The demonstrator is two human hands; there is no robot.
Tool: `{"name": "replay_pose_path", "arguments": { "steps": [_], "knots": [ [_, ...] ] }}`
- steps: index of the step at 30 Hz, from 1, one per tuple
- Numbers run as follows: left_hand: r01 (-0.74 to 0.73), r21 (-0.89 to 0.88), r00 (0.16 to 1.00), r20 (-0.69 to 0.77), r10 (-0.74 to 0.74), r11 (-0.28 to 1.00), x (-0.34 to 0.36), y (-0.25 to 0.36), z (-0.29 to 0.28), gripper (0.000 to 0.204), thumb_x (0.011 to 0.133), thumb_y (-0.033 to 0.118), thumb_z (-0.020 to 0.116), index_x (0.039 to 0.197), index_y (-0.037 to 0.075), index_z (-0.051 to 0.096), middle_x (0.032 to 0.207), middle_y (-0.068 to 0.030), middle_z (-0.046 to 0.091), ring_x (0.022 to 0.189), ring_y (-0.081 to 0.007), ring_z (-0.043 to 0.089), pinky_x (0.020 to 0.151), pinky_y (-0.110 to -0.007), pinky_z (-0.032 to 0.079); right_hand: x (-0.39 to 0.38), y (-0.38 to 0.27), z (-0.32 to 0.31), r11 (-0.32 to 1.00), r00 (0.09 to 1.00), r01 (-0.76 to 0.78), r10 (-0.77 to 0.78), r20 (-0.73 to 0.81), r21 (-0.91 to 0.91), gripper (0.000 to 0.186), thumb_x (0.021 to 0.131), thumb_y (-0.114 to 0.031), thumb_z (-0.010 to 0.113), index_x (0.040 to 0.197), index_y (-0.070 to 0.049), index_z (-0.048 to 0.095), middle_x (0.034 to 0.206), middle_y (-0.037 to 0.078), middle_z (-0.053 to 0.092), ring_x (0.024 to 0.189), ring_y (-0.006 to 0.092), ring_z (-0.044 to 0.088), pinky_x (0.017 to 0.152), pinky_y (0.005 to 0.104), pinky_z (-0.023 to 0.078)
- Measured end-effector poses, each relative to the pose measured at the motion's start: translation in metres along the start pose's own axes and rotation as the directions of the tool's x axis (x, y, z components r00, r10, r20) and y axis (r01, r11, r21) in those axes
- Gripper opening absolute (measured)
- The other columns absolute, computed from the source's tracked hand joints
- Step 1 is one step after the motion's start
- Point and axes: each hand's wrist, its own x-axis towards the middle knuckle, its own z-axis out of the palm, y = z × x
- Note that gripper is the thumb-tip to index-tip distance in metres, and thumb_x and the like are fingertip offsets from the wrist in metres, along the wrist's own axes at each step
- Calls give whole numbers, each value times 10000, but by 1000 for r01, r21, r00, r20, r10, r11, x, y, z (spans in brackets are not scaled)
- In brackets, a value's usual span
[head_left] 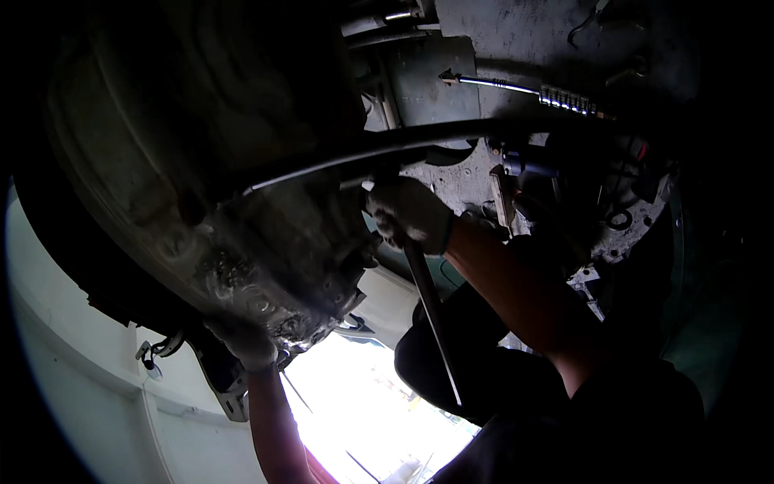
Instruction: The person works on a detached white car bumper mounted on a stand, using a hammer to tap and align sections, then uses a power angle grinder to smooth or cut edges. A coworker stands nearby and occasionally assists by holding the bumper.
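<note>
My right hand (413,211), in a pale work glove, is closed around a long metal bar (435,323). The bar slants down from my fist and thins to a bright end near my dark-clad legs. Its upper part is hidden by the glove and shadow. My left hand (246,343), also gloved, lies against the lower edge of a large, dirty metal vehicle panel (262,266). Its fingers look stretched out along the metal, though shade dims them. Scuffed, shiny patches mark the panel just above that hand.
A long dark curved strip (355,153) crosses above my right hand. Behind it, a slide hammer-like chrome rod (500,84) lies on a grey metal surface (532,40). Among tools at right are a blue cylindrical tool (528,161) and a dark ring (619,219). Bright light floods in below.
</note>
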Motion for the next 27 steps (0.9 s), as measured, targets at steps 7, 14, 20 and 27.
{"name": "replay_pose_path", "arguments": {
  "steps": [7, 14, 20, 27],
  "knots": [
    [401, -612, 891, 89, -444, 681, 37, 83, -5, 618, 1092, 181, 399, 1589, -117, 185, 1636, -293, 309, 1532, -370, 333, 1269, -392, 298, 19, 6, 43, 747, 891, 418, -227, 393, -517, 246, 965, -206, 600, 744, -111, 550, 545, -21, 472, 441, 78, 485, 409, 257, 409],
    [-274, 438, 951, -10, 309, 856, 25, 27, -2, 632, 1049, 61, 472, 1580, -130, 188, 1611, -319, 328, 1500, -399, 376, 1259, -419, 318, -2, -3, 44, 886, 985, 163, -118, 128, -435, 175, 938, -195, 663, 828, -87, 580, 597, 0, 512, 497, 88, 540, 429, 255, 434],
    [-47, 53, 998, -41, 49, 997, 20, 38, -1, 592, 1064, 88, 454, 1567, -135, 233, 1568, -339, 387, 1470, -426, 414, 1246, -422, 342, 2, 24, 50, 910, 991, 29, 28, 131, -413, 160, 908, -149, 659, 797, -65, 581, 606, 9, 516, 467, 101, 513, 386, 265, 420],
    [-294, 494, 951, 61, 305, 818, 19, 9, 11, 560, 1064, 87, 490, 1541, -126, 288, 1539, -316, 433, 1426, -419, 466, 1209, -423, 390, -27, 17, 78, 898, 989, 131, -145, -2, -421, 200, 889, -141, 629, 718, -50, 580, 563, 32, 518, 435, 123, 513, 399, 287, 442]
  ]
}}
